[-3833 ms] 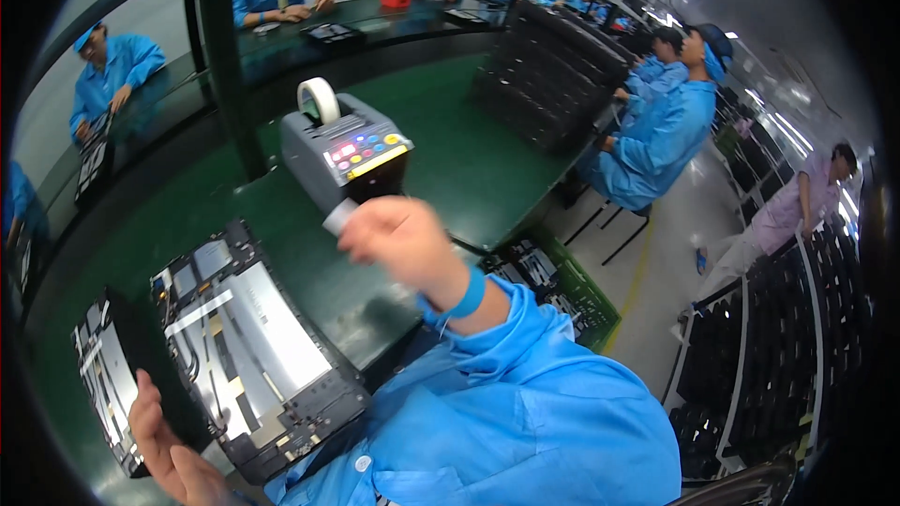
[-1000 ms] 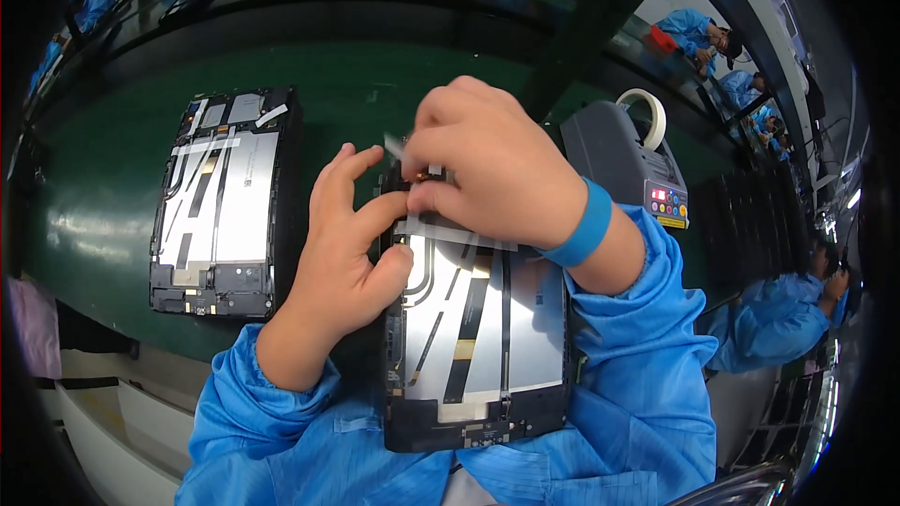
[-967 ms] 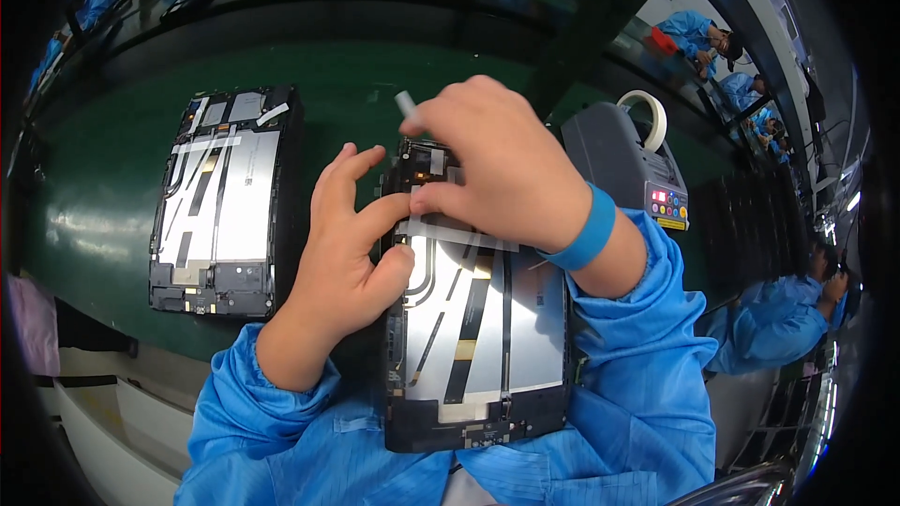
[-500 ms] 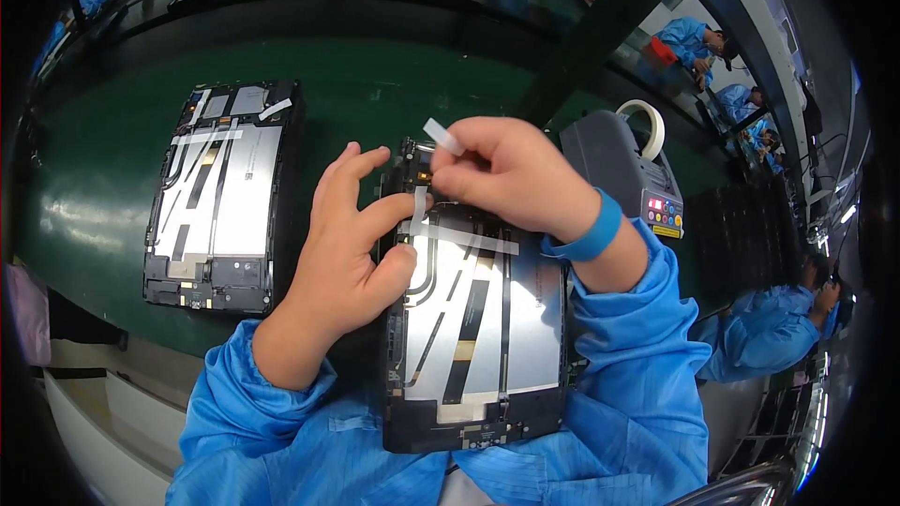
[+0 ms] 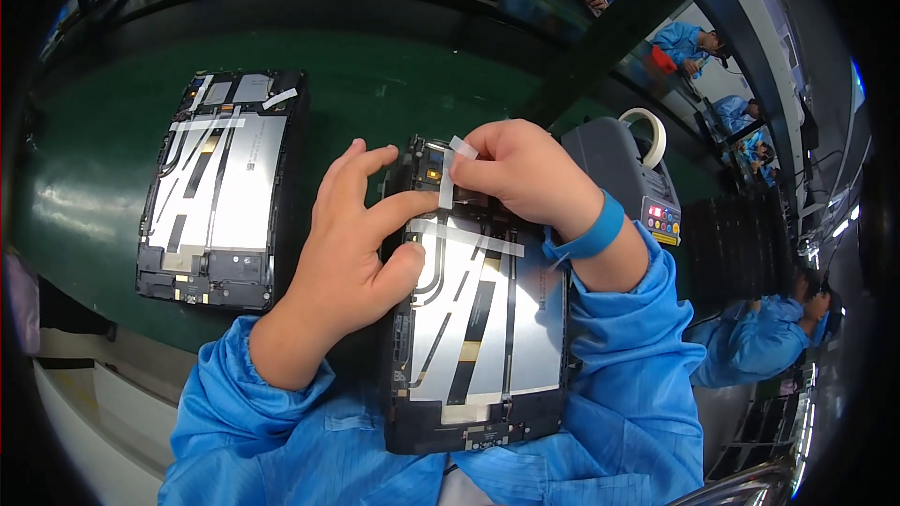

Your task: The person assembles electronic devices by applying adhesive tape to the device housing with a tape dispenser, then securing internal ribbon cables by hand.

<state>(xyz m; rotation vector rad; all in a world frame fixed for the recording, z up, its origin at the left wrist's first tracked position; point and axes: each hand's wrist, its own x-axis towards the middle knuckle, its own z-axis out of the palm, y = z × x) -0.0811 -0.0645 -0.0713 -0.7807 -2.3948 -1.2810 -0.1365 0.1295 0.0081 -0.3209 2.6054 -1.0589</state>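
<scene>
An opened tablet-like device lies in front of me, with a silver panel, dark ends and black ribbon cables. A strip of white tape sticks out of the pinched thumb and finger of my right hand. Below that pinch, another white tape strip runs lengthwise over the device's far end. The index fingertip of my left hand touches its lower part, the other fingers spread. A third tape strip crosses the silver panel. My right fingers partly hide the device's far end.
A second similar opened device, with several tape strips on it, lies at left on the green table. A grey tape dispenser with a tape roll stands at right. Co-workers in blue sit at right and beyond.
My right hand has moved slightly right and down with its tape strip. The lengthwise strip has shifted right from beside my left index finger and now stands straighter over the device's far end.
</scene>
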